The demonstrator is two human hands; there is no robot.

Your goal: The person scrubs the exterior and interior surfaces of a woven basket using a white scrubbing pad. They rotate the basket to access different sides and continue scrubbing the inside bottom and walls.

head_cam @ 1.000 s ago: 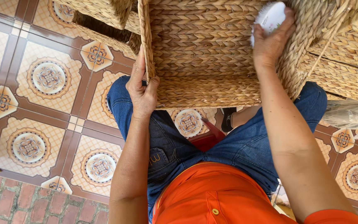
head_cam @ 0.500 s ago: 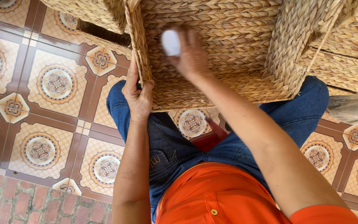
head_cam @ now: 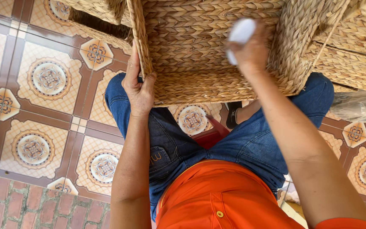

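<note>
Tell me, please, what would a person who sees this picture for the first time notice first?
First comes the large woven basket, at top centre above the person's knees. The left hand grips its left rim, and the right hand presses a small white object, too blurred to identify, against its inner weave. Below lie the patterned floor tiles on the left and the bright orange shirt at the bottom.

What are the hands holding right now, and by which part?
Left hand grips the woven basket by its left rim. Right hand holds a small white object inside it; where exactly is unclear.
</note>
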